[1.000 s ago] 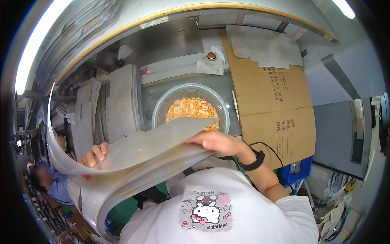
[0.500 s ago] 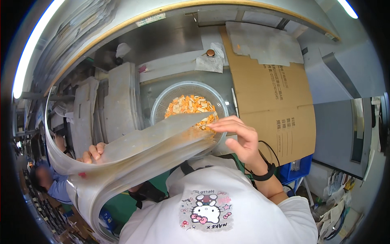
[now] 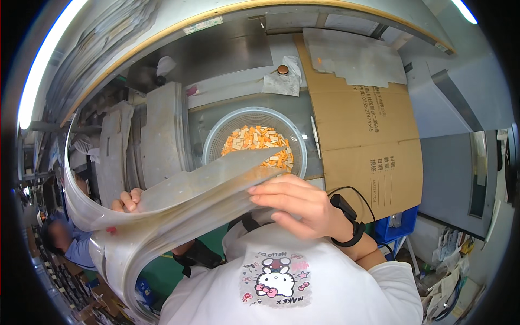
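I hold a thick stack of clear grey plastic bags [image 3: 179, 200] that bends in a long arc in front of my chest. My left hand [image 3: 127, 201] grips the stack from underneath near its left part, fingertips curled over the edge. My right hand [image 3: 295, 203] lies flat on the stack's right end, fingers together and stretched left, with a black band on the wrist. The stack's tip reaches over the near rim of a round grey mesh basket [image 3: 219, 142] that holds several small orange and pale pieces [image 3: 259, 140].
Flattened brown cardboard [image 3: 368, 135] covers the surface to the right of the basket. Grey machine housings [image 3: 160, 132] stand to the left. A blue crate [image 3: 398, 225] sits at the lower right. Another person in blue [image 3: 67, 244] is low at the far left.
My right hand has slid from the top edge of the stack down and flattened onto its right end. The stack's tip has dropped lower over the basket rim.
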`<state>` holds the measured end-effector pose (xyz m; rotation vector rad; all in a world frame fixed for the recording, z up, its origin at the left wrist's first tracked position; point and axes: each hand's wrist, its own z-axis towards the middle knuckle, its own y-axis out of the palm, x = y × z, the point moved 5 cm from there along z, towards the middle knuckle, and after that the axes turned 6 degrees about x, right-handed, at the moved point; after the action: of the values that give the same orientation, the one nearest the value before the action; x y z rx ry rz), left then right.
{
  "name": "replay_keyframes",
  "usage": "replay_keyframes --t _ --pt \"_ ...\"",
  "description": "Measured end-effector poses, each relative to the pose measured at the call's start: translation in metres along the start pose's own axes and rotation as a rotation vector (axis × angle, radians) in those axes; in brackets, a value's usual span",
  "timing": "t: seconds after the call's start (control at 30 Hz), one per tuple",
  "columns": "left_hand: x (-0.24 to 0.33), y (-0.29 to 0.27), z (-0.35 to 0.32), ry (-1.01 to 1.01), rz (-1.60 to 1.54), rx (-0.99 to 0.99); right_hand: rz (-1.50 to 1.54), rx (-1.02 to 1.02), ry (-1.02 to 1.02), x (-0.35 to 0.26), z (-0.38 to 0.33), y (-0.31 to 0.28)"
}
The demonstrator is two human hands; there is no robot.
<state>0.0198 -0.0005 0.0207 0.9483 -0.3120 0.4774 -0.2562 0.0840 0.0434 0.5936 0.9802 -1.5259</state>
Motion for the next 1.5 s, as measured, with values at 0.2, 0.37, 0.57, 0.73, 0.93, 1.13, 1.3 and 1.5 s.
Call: replay_keyframes --t 0.2,0.37,0.57,0.73,0.93,1.13,1.3,1.5 --pt "0.007 -0.011 -0.001 0.01 -0.044 0.013 -0.103 -0.004 0.01 0.002 -0.003 0.002" --pt "0.006 -0.013 -0.001 -0.005 -0.054 0.023 -0.158 0.091 0.132 0.005 -0.004 0.002" --pt "0.008 -0.014 0.0 0.029 0.024 0.002 -0.125 0.145 -0.014 -0.005 -0.003 -0.01" --pt "0.001 -0.005 0.002 -0.01 -0.037 -0.012 -0.1 0.11 -0.002 -0.001 -0.006 -0.005" --pt "0.006 -0.01 -0.001 0.012 -0.006 0.017 -0.075 0.067 0.122 0.004 -0.007 0.0" --pt "-0.003 -0.001 -0.003 -0.005 -0.04 0.026 0.115 -0.007 0.42 0.028 -0.011 0.016" --pt "-0.005 -0.013 -0.01 -0.058 -0.107 0.08 0.131 -0.105 0.458 0.031 -0.005 0.019" --pt "-0.007 -0.015 -0.01 -0.057 -0.144 0.067 -0.001 0.11 0.058 0.004 0.005 0.001"
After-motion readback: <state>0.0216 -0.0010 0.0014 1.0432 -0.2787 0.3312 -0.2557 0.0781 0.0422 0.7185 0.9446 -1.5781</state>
